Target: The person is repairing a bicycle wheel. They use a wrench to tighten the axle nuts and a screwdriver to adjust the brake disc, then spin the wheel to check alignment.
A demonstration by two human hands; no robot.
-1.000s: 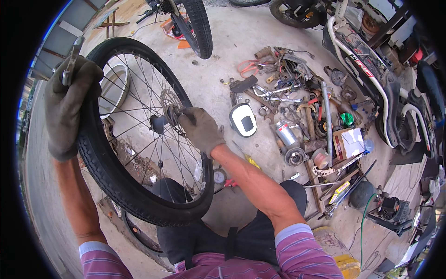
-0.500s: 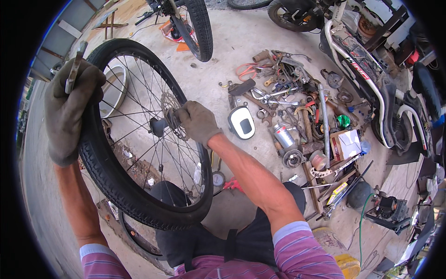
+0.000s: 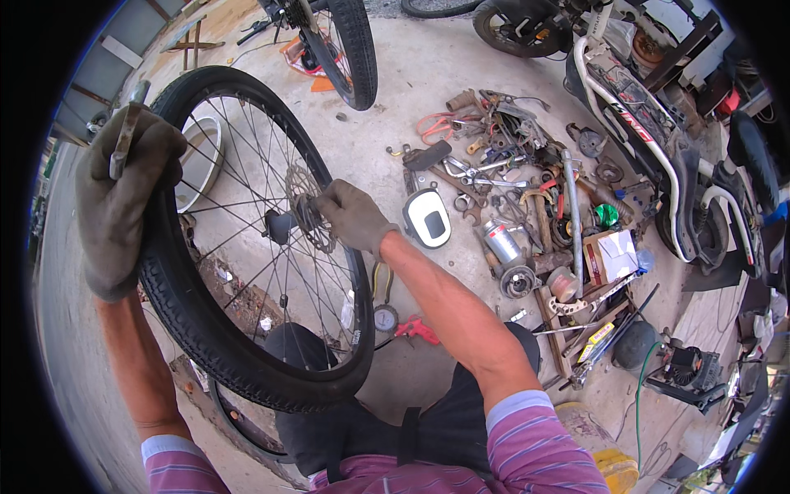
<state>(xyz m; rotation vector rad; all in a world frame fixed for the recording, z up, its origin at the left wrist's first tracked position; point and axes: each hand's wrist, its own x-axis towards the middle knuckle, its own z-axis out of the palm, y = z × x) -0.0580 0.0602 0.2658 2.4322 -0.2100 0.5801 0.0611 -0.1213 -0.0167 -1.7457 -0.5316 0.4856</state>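
A bicycle wheel (image 3: 251, 391) with a black knobby tyre stands tilted before me, over my left leg. My left hand (image 3: 119, 198), in a dark grey work glove, is closed around a flat worn metal bar (image 3: 124, 140) and rests against the tyre's left side. The bar's tip sticks up out of the fist; its lower part is hidden. My gloved right hand (image 3: 355, 216) has its fingers pinched at the hub's end, beside the brake disc (image 3: 303, 206). Those fingertips cover the axle end. Through the spokes shows a white basin (image 3: 202, 169) on the ground.
Right of the wheel lies a pile of tools (image 3: 502, 165), with a white-topped case (image 3: 428, 218) and a silver can (image 3: 499, 240) near it. A pressure gauge (image 3: 384, 318) with a red handle (image 3: 417, 329) lies between my knees. A motorbike frame (image 3: 634, 123) stands far right, a bicycle tyre (image 3: 354, 58) ahead.
My right hand has shifted slightly at the hub. My left hand and the bar have moved slightly left. The wheel stays nearly in place.
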